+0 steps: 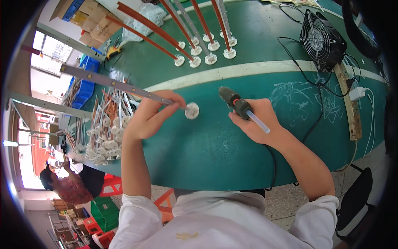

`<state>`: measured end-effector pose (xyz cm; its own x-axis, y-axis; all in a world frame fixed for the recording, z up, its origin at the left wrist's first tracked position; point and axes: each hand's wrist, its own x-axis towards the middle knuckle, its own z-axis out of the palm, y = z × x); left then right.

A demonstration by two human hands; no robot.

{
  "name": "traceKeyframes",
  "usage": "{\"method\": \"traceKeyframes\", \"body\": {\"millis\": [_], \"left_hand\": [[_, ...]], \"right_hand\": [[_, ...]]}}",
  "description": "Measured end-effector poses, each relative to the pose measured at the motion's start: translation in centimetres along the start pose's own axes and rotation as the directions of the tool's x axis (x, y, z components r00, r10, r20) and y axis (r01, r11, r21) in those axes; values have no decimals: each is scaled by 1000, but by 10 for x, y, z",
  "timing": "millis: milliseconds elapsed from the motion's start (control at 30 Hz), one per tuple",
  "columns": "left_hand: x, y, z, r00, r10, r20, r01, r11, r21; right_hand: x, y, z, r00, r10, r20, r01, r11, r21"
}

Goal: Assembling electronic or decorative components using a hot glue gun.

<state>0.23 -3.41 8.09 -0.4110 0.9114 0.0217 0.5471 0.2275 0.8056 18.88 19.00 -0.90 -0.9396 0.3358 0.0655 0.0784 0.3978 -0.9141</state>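
Observation:
My left hand [154, 114] pinches a long grey LED strip [118, 84] close to its end, where a round white base [192, 111] sits just past my fingertips. The strip slants up and away to the left. In my right hand [261, 120] is a dark green hot glue gun [237, 103], my fingers wrapped round its grip. A clear glue stick [258, 121] juts out of its back, and its nozzle points up and left. A gap of green table lies between the nozzle and the white base.
Several brown and grey strips [178, 45] stand in white round bases at the far side. Left lies a heap of strips with bases [105, 141]. A black fan [321, 40], cables and a power strip [348, 101] occupy the right. Another person [72, 186] sits far left.

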Motion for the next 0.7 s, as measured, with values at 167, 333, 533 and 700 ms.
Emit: {"method": "traceKeyframes", "body": {"millis": [167,333,533,700], "left_hand": [[4,-22,-3,997,63,54,-72,978,194],[15,-34,4,990,94,-105,-81,990,119],[14,-51,17,973,-32,-231,33,999,0],[11,-70,28,907,-44,-418,-22,988,-150]], "right_hand": [[3,-7,0,1000,-2,-1,2,1000,-8],[4,-1,2,1000,5,10,-5,1000,-9],[3,-11,4,990,133,35,-135,989,57],[2,-11,13,989,145,14,-146,982,123]]}}
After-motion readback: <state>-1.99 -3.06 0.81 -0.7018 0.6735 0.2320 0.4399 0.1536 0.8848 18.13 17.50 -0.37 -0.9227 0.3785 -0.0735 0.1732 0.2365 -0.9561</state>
